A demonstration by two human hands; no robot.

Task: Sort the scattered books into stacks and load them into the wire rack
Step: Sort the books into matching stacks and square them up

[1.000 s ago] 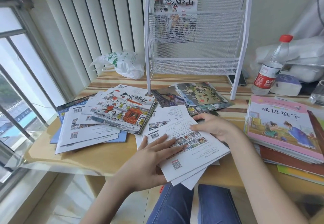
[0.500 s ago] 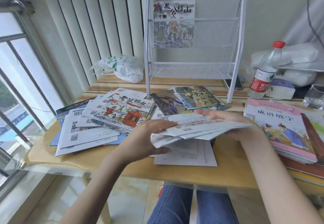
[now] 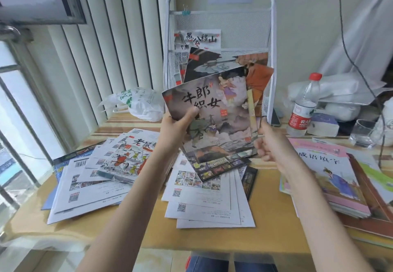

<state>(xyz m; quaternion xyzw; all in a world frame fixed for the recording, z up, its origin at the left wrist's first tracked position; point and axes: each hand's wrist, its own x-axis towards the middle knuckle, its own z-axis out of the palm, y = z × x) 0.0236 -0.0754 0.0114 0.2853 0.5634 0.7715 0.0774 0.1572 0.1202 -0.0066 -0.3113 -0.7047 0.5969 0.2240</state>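
Nearest, a fan of white back-cover sheets with barcodes (image 3: 209,199) is left lying on the pale wooden table (image 3: 131,231), apparently not yet gathered. To its left a loose spread of thin picture books topped by a red-and-white illustrated cover (image 3: 129,159) is seen; to the right, a squared pile topped by a pink-covered book (image 3: 327,178) is set, probably an already sorted stack.

Above the table, a bundle of thin dark-covered picture books (image 3: 217,118) is held upright and tilted. It is gripped at the left edge by the left hand (image 3: 177,127), thumb across the front cover, and pinched at the lower right edge by the right hand (image 3: 269,144). The hands are kept apart, one per side, likely so the fanned covers can be squared before loading.

Behind, the white wire-mesh rack (image 3: 219,16) is stood at the table's far edge, one white-covered book (image 3: 197,39) already in an upper pocket. A clear plastic bottle with a red cap (image 3: 304,105) is stood just right.
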